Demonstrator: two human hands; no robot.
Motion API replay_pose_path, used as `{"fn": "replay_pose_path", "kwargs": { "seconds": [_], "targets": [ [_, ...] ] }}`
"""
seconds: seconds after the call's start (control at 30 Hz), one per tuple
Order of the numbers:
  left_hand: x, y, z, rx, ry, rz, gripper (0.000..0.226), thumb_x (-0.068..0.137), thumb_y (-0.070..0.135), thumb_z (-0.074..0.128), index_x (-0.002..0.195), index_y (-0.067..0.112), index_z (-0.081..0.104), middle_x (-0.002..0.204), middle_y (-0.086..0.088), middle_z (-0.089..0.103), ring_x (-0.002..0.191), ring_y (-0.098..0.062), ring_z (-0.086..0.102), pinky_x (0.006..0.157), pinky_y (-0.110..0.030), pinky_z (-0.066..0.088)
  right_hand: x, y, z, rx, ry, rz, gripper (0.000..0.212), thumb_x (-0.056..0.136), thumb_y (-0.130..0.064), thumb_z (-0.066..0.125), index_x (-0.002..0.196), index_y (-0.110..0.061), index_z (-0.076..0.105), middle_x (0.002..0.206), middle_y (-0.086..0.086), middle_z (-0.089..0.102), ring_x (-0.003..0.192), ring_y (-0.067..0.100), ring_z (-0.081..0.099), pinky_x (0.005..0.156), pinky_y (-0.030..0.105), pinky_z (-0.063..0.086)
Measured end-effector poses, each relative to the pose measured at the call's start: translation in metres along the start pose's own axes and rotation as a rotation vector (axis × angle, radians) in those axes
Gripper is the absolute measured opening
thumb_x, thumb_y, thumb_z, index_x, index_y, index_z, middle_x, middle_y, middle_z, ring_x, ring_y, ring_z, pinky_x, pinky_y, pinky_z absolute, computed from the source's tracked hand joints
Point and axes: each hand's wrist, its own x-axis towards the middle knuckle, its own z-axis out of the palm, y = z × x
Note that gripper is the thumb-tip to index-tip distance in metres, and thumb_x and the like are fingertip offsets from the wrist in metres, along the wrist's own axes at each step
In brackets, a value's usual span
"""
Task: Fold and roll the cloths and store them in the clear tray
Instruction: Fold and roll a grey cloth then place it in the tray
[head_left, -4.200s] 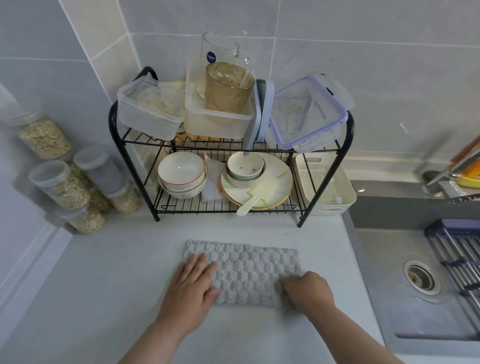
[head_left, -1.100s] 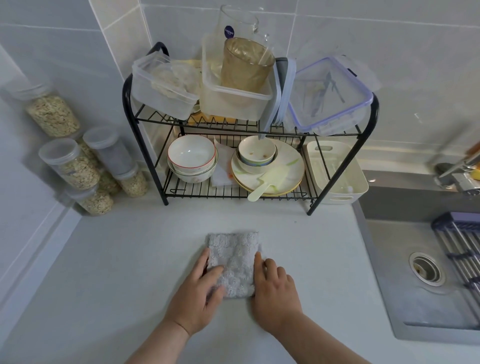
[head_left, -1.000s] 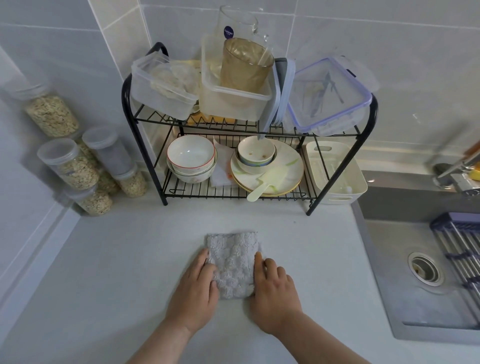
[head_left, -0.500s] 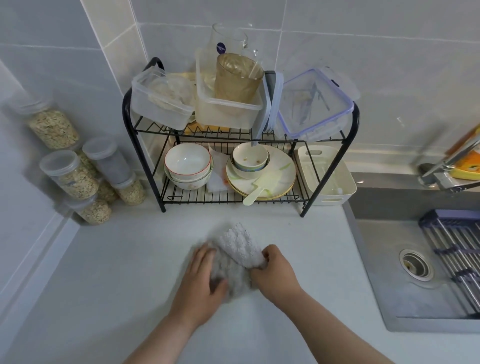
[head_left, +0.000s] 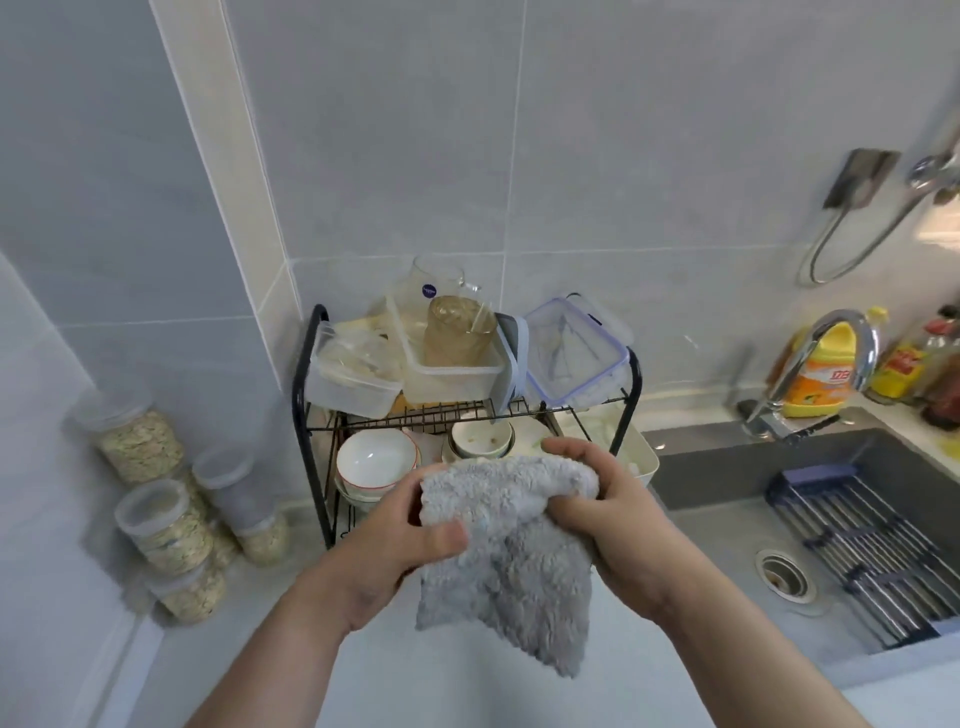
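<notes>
The grey cloth (head_left: 509, 561) hangs rumpled above the pale bench (head_left: 467, 691), its top edge gripped by the left hand (head_left: 395, 540) and the right hand (head_left: 613, 509), fingers curled round it. A black rack (head_left: 306, 374) stands at the bench's tiled back edge, a sink (head_left: 727, 530) at its right end. The orange label on the yellow bottle (head_left: 821, 379) is too blurred to read.

Nothing legible. Yellow bottle (head_left: 821, 376): white marks on orange label, blurred. Glass jug (head_left: 439, 273): blue sticker (head_left: 429, 290), print too small.
</notes>
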Motion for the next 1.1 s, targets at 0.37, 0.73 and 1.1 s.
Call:
{"fn": "replay_pose_path", "kwargs": {
  "seconds": [0.37, 0.73, 1.1],
  "targets": [
    [0.010, 0.020, 0.032, -0.139, -0.163, -0.091, 0.056, 0.062, 0.003, 0.067, 0.118, 0.003, 0.060, 0.105, -0.023, 0.071, 0.094, -0.039, 0.070, 0.076, -0.045, 0.058, -0.057, -0.026, 0.000, 0.286, 0.095, 0.119, 0.054, 0.072, -0.039, 0.070, 0.113, -0.003, 0.065, 0.104, 0.021, 0.072, 0.089, 0.035, 0.072, 0.073, 0.044, 0.058],
    [0.018, -0.006, 0.137, -0.048, -0.499, -0.144, 0.070, 0.067, -0.001, 0.073, 0.132, 0.009, 0.048, 0.121, -0.019, 0.066, 0.110, -0.039, 0.064, 0.086, -0.049, 0.055, -0.163, 0.002, -0.079, 0.300, 0.426, 0.032, 0.040, 0.085, 0.009, 0.055, 0.122, -0.008, 0.056, 0.113, 0.023, 0.068, 0.102, 0.045, 0.066, 0.091, 0.056, 0.052],
    [0.004, -0.063, 0.338, -0.450, -0.555, -0.530, 0.052, 0.067, -0.013, 0.049, 0.111, 0.005, 0.069, 0.112, -0.030, 0.066, 0.082, -0.040, 0.072, 0.070, -0.049, 0.058, -0.303, 0.018, -0.186, 0.963, 0.567, -0.260, 0.058, 0.083, 0.025, 0.017, 0.119, 0.005, 0.057, 0.106, 0.034, 0.066, 0.078, 0.041, 0.071, 0.055, 0.038, 0.061]
  ]
}}
